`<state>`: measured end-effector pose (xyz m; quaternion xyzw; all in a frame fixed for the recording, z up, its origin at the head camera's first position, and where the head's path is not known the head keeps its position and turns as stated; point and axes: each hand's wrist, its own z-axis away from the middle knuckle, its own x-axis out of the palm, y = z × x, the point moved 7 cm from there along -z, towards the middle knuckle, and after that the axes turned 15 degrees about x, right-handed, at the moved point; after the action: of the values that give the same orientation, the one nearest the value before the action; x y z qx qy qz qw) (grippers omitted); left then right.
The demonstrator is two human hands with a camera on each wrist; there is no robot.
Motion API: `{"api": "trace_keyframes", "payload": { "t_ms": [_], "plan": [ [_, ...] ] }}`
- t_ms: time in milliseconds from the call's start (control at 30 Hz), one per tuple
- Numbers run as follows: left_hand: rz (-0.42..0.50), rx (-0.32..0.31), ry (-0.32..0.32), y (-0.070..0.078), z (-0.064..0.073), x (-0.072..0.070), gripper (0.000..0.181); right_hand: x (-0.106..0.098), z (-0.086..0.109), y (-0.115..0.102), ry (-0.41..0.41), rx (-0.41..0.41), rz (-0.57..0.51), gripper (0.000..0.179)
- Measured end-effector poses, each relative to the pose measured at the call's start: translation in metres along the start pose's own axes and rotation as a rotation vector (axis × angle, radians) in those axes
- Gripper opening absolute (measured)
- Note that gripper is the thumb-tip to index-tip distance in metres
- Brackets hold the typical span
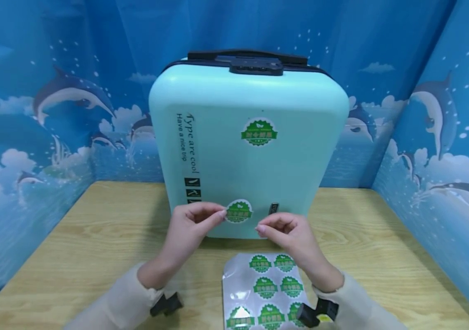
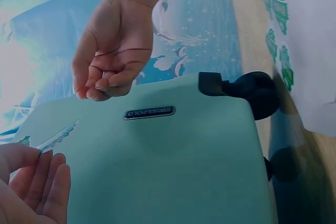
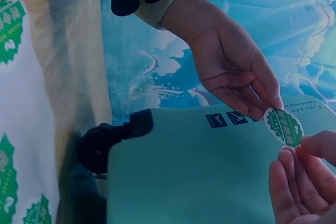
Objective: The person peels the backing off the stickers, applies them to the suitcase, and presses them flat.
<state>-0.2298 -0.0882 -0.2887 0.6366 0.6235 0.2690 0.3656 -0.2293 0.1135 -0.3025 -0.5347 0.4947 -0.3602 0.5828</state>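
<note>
A round green-and-white sticker (image 1: 238,211) is pinched at its left edge between thumb and finger of my left hand (image 1: 191,229), in front of the lower face of a mint-green suitcase (image 1: 218,165). The left wrist view shows this sticker (image 2: 59,136) nearly edge-on. My right hand (image 1: 290,231) is just right of the sticker, thumb and fingertips drawn together; seen from the left wrist, the right hand's (image 2: 115,51) fingers are curled with nothing visible in them. Another such sticker (image 1: 259,132) is on the suitcase's upper face.
A sheet of several green stickers (image 1: 238,286) lies on the wooden table (image 1: 94,247) before the suitcase, partly beneath the right forearm. Dark wheels (image 2: 257,95) show at the suitcase's bottom. Blue dolphin-print curtains (image 1: 106,46) enclose the back and sides.
</note>
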Motion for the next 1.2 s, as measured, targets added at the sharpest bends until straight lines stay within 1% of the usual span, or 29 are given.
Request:
{"api": "trace_keyframes", "payload": {
  "t_ms": [133, 300, 433, 533, 667, 867, 1000, 1067, 1200],
  "plan": [
    [0.028, -0.014, 0.014, 0.003, -0.003, 0.000, 0.012, -0.002, -0.003, -0.005, -0.005, -0.024, -0.035, 0.023],
    [0.072, -0.033, 0.047, 0.004, -0.007, -0.002, 0.014, -0.005, -0.008, -0.010, 0.005, -0.028, -0.066, 0.021],
    [0.120, -0.018, 0.066, 0.007, -0.012, -0.002, 0.015, -0.008, -0.012, -0.014, 0.029, -0.025, -0.053, 0.020],
    [0.155, -0.002, 0.077, 0.009, -0.016, -0.001, 0.016, -0.009, -0.015, -0.016, 0.046, -0.005, -0.046, 0.023],
    [0.181, 0.008, 0.087, 0.011, -0.019, 0.001, 0.017, -0.011, -0.019, -0.020, 0.081, -0.001, -0.066, 0.022],
    [0.217, 0.004, 0.111, 0.014, -0.025, 0.003, 0.015, -0.016, -0.021, -0.032, 0.152, -0.046, -0.160, 0.013],
    [0.241, 0.019, 0.133, 0.019, -0.029, 0.005, 0.010, -0.017, -0.023, -0.040, 0.174, -0.079, -0.241, 0.009],
    [0.248, 0.034, 0.142, 0.021, -0.031, 0.006, 0.009, -0.017, -0.023, -0.043, 0.171, -0.108, -0.289, 0.011],
    [0.251, 0.050, 0.138, 0.022, -0.034, 0.010, 0.008, -0.018, -0.024, -0.049, 0.162, -0.163, -0.362, 0.020]
  ]
}}
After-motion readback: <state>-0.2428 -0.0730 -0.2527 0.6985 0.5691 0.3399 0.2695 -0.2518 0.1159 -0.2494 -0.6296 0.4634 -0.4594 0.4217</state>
